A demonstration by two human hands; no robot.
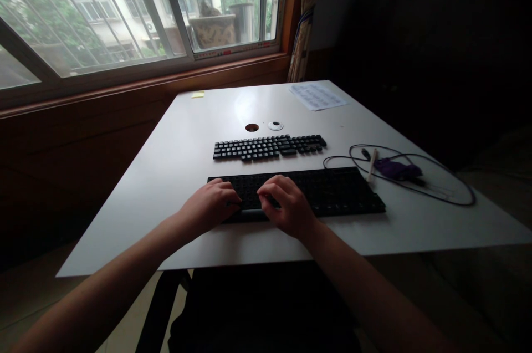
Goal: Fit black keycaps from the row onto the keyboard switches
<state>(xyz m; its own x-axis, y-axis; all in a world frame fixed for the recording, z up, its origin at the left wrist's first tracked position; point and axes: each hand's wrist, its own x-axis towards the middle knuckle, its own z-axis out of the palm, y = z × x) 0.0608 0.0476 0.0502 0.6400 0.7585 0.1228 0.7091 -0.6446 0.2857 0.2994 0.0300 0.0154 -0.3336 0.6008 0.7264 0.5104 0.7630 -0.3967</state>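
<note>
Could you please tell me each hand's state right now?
Left hand: curled at the nearer keyboard, hold unclear.
Right hand: nearly pinched closed, whether holding anything unclear.

No text can be read with certainty here. On the printed paper (pixel 318 96), at the far right of the white table (pixel 166 187), there are rows of dark print, but they are too blurred for reading. The strip (pixel 233 52) along the lower window frame carries red patches and small marks, also not legible. Any signs on the black keycaps (pixel 266 147) are too small to tell
</note>
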